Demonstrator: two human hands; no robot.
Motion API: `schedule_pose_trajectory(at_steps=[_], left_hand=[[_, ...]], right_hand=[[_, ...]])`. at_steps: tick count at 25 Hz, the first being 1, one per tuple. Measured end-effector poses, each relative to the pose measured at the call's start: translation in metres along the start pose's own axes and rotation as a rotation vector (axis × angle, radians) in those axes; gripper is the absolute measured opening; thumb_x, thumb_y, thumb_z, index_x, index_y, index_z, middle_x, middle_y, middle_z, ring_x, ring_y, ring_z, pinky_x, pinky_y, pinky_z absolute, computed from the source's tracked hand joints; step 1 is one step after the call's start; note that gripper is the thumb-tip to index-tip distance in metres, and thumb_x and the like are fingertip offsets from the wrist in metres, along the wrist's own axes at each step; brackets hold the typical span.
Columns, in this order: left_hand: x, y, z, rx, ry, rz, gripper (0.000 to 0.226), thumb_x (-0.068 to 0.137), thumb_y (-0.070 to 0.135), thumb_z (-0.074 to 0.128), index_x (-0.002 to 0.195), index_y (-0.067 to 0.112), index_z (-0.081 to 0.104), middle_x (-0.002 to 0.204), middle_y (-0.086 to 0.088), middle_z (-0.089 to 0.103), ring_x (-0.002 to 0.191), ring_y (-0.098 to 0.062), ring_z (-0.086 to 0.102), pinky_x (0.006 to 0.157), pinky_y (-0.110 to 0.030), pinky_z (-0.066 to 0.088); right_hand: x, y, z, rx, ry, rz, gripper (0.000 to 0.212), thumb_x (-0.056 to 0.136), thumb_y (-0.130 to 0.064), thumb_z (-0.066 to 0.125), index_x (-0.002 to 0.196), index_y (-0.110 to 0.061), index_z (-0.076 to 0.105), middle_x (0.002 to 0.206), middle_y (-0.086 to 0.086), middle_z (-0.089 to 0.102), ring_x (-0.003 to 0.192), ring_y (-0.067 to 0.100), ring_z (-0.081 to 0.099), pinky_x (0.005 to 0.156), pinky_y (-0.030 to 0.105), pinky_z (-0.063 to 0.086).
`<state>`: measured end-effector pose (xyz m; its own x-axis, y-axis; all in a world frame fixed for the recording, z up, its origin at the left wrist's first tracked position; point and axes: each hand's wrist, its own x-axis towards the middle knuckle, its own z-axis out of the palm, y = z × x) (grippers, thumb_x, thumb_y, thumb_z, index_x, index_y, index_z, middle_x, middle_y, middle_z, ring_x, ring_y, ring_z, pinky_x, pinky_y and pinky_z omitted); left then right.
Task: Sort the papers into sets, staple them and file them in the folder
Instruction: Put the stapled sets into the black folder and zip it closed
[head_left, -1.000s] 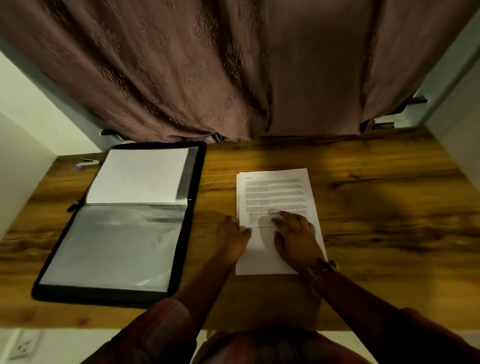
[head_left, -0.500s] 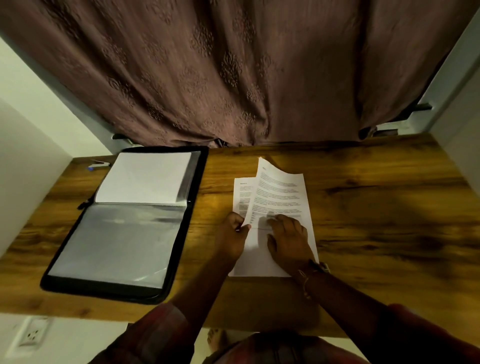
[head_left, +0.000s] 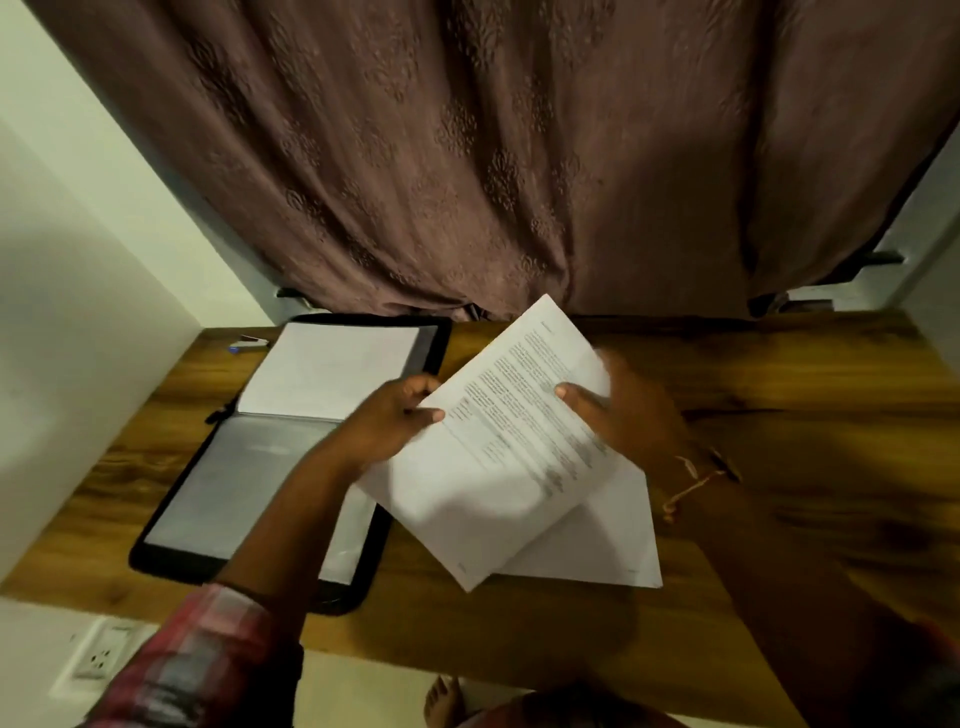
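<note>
**Over the desk, between two hands: one printed sheet held clear of the pile**

From the head camera, looking down, the printed sheet (head_left: 509, 467) hangs tilted above the wooden desk (head_left: 779, 415), with its far corner up toward the brown curtain (head_left: 519, 156). The left hand (head_left: 400, 415) pinches its left edge, thumb on top and fingers curled beneath. The right hand (head_left: 623, 415) grips the opposite edge, its thumb on the printed face. Its fingers are behind the paper and blurred, so how they lie cannot be told. Whether it is one leaf or a thin set cannot be told either. Holding both edges keeps the limp paper flat and turned up toward the person, probably so it can be read and matched to a set.

Beneath it, the pile (head_left: 613, 540) lies flat near the front edge of the desk, partly covered by the raised sheet, so the next leaf is within reach.

To the left, the black folder (head_left: 161, 519) lies open. A white page (head_left: 332, 369) fills its far half and a clear sleeve (head_left: 244, 483) its near half, ready to take finished sets. The left forearm crosses over its right side. The stapler (head_left: 249, 343) sits at the far left corner, just beyond the folder and well apart from both hands, so stapling looks some way off. This looks like the sorting stage.
</note>
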<state>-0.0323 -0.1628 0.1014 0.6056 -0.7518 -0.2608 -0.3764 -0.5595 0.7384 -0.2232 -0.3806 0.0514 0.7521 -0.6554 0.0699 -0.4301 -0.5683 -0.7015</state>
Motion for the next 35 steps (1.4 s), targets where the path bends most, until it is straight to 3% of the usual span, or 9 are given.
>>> schedule_pose_trajectory(at_steps=[2,7,10,12,15,19,24,30,35], left_hand=[[0.0,0.002,-0.033,0.164,-0.012,0.025,0.008,0.098,0.023,0.062,0.105,0.027,0.066,0.108,0.009,0.071,0.099,-0.011,0.065,0.088,-0.031,0.051],[0.008,-0.015,-0.076,0.478,0.071,0.157,0.011,0.096,0.019,0.065,0.102,0.028,0.063,0.111,0.003,0.068,0.105,-0.019,0.063,0.09,-0.031,0.048],[0.005,-0.043,-0.064,0.56,0.55,0.202,0.024,0.089,0.017,0.073,0.113,0.02,0.068,0.117,-0.004,0.067,0.109,-0.026,0.061,0.095,-0.04,0.049],[-0.006,-0.074,-0.042,0.417,0.704,0.103,0.028,0.089,0.012,0.072,0.116,0.015,0.066,0.119,-0.009,0.066,0.11,-0.029,0.06,0.096,-0.043,0.051],[-0.031,-0.133,0.008,0.278,0.591,-0.163,0.023,0.092,0.011,0.068,0.115,0.008,0.065,0.116,-0.013,0.065,0.108,-0.03,0.062,0.093,-0.039,0.051],[-0.055,-0.174,0.054,0.369,0.385,-0.352,0.02,0.098,0.037,0.054,0.099,0.018,0.062,0.116,-0.006,0.06,0.099,-0.024,0.055,0.085,-0.039,0.051],[-0.061,-0.165,0.057,0.41,0.44,-0.336,0.032,0.102,0.034,0.048,0.084,0.013,0.064,0.09,-0.005,0.063,0.083,-0.025,0.062,0.077,-0.04,0.055],[-0.059,-0.152,0.051,0.263,0.571,-0.456,0.019,0.095,0.012,0.053,0.091,0.015,0.071,0.087,-0.002,0.065,0.078,-0.021,0.061,0.072,-0.032,0.052],[-0.054,-0.157,0.041,0.096,0.636,-0.462,0.034,0.092,0.031,0.072,0.075,0.002,0.072,0.073,-0.01,0.069,0.067,-0.02,0.062,0.071,-0.036,0.055]], right_hand=[[0.0,-0.014,-0.004,0.269,-0.195,-0.004,0.04,0.093,-0.046,0.063,0.126,-0.024,0.057,0.12,-0.012,0.067,0.103,0.013,0.067,0.078,0.023,0.053],[-0.027,-0.031,0.037,0.702,-0.503,0.008,0.032,0.102,-0.027,0.054,0.133,-0.025,0.058,0.122,-0.008,0.07,0.106,0.011,0.07,0.083,0.03,0.059],[-0.034,-0.032,0.078,0.632,-0.298,0.071,0.032,0.104,-0.028,0.05,0.134,-0.021,0.059,0.119,-0.005,0.07,0.105,0.014,0.069,0.087,0.033,0.058],[-0.035,-0.027,0.091,0.593,-0.151,0.193,0.03,0.104,-0.028,0.049,0.128,-0.015,0.06,0.112,0.0,0.069,0.102,0.022,0.069,0.082,0.036,0.058],[-0.036,-0.013,0.089,0.456,-0.033,0.265,0.03,0.104,-0.026,0.048,0.128,-0.011,0.058,0.114,0.006,0.066,0.098,0.021,0.064,0.074,0.03,0.052],[-0.037,0.002,0.085,0.35,-0.039,0.277,0.031,0.104,-0.025,0.047,0.131,-0.012,0.057,0.121,0.011,0.065,0.098,0.025,0.064,0.077,0.034,0.053],[-0.045,0.007,0.08,0.437,-0.101,0.337,0.033,0.104,-0.023,0.048,0.136,-0.018,0.054,0.125,0.008,0.064,0.108,0.029,0.063,0.09,0.048,0.055],[-0.046,0.016,0.06,0.678,-0.179,0.481,0.027,0.103,-0.023,0.053,0.128,-0.031,0.056,0.111,0.001,0.068,0.098,0.023,0.066,0.085,0.05,0.057],[-0.038,0.037,0.043,0.738,-0.308,0.561,0.028,0.099,-0.02,0.059,0.126,-0.027,0.062,0.114,0.007,0.071,0.102,0.03,0.068,0.076,0.045,0.059]])
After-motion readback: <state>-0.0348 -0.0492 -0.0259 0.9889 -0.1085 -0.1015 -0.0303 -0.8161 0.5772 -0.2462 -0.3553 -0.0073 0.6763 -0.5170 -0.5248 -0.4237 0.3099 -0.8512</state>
